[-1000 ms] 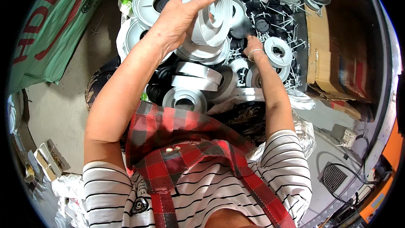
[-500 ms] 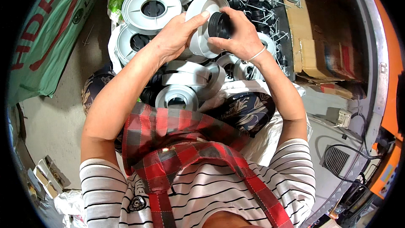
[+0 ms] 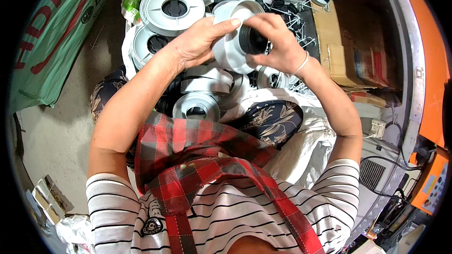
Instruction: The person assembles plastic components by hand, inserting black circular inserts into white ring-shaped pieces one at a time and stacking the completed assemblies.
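Observation:
A pale grey plastic pipe fitting with a wide rim is held up over the pile, tilted on its side. My left hand is closed on its left side, the thumb lying along the top. A black ribbed round plug sits at the fitting's right-hand end. Around this plug curve the fingers and thumb of my right hand; how far the plug goes inside the fitting is hidden. Just below my hands lie more grey rings and a flanged grey ring.
Large grey flanged discs with black centres lie at the left of the pile. Black round parts and white pin-like pieces are heaped to the right. A cardboard box stands farther right, and a green sack at the left.
The fitting has shifted slightly right and down and turned, so more of its outer wall shows. My right hand has moved right and down along with the black plug.

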`<state>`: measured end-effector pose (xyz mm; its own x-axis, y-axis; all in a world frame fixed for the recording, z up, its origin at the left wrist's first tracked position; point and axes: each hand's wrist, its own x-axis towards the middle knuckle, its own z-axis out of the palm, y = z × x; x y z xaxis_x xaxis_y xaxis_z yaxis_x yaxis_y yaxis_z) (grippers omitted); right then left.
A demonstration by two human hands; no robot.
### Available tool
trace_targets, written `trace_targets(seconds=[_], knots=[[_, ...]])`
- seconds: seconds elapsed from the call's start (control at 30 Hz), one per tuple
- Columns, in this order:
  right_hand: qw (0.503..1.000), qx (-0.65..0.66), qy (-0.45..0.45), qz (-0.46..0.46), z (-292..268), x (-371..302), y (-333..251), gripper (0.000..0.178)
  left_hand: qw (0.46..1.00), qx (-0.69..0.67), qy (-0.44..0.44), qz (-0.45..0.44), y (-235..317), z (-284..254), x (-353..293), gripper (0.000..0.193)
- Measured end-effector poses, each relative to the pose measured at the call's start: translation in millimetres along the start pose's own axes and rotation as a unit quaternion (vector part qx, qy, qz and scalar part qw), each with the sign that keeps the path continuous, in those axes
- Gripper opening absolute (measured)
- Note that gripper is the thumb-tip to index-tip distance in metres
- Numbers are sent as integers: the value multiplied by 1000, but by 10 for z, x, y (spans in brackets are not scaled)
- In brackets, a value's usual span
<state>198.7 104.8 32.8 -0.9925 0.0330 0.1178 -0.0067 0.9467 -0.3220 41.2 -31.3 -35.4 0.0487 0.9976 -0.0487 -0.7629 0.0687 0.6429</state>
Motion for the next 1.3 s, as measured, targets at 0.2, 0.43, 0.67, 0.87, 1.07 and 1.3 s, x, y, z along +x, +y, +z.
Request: trace_targets(seconds=[0.2,0.43,0.67,0.87,1.07,1.3], knots=[[958,141,69,240,151,63,-7,68,993,93,27,62,1,54,-14,54],[874,290,190,340,390,93,79,66,973,205,48,99,-23,-12,25,59],[675,566,101,463,280,131,57,61,954,255,75,139,-60,36,4,62],[718,583,-134,356,270,-179,408,58,960,242,105,95,-88,-78,63,61],[805,423,19,416,371,-38,172,50,957,246,93,124,-100,-39,57,60],[749,351,149,542,763,-238,1412,33,580,745,186,271,161,-364,58,69]])
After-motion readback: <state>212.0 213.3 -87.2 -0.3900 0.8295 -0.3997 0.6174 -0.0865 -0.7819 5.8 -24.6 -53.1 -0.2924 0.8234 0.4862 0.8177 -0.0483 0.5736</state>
